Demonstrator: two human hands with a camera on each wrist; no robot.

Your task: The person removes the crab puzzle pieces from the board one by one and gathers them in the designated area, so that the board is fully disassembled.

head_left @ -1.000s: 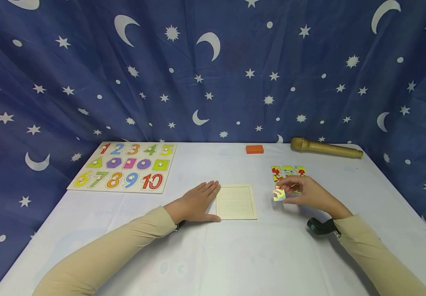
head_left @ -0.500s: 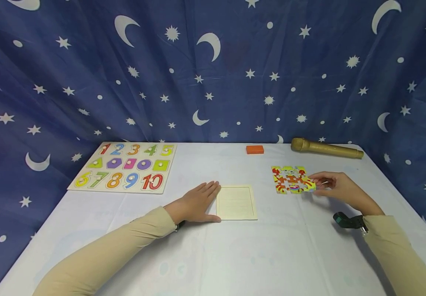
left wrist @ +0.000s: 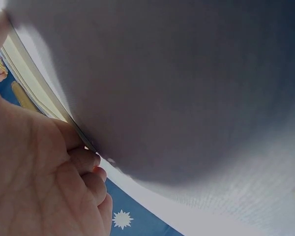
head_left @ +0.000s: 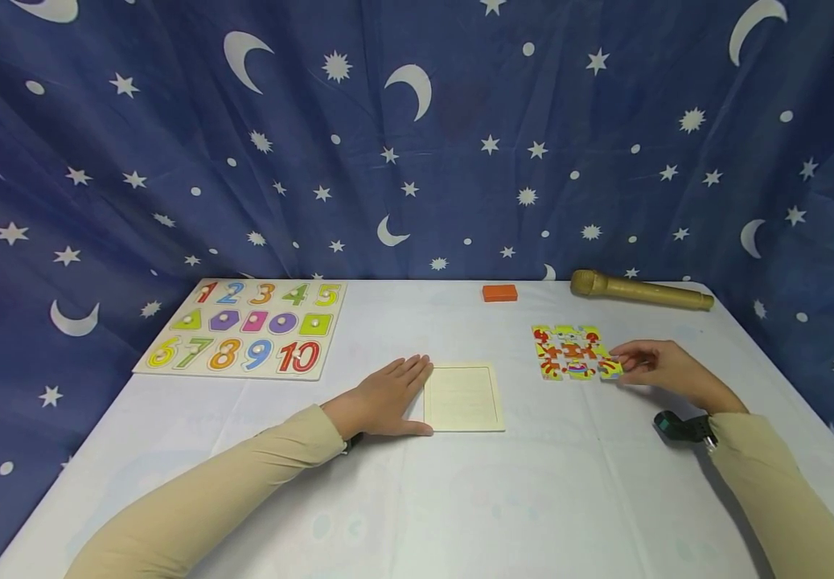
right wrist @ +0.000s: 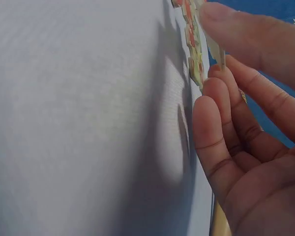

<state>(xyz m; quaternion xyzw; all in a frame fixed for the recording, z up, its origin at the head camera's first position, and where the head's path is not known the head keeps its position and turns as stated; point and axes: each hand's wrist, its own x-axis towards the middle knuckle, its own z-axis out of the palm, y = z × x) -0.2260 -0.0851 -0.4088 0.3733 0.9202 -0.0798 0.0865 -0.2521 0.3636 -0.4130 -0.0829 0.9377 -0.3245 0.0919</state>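
My left hand lies with straight fingers at the left edge of a square, pale wooden puzzle tray. In the left wrist view, fingers and thumb of the left hand touch the edge of the tray. My right hand pinches a yellow-and-red jigsaw piece at the near right corner of a picture puzzle. Its pieces lie in rows with small gaps. The right wrist view shows the thin edge of the pinched piece between thumb and fingers, tilted above the tabletop.
A number-and-shape peg board lies at the far left. An orange block and a gold microphone lie along the back edge, before a blue curtain with moons and stars. A white cloth covers the table.
My right hand has moved right, carrying the jigsaw piece from the puzzle's near side to its near right corner, then settled lower there. The left hand and tray have stayed in place.
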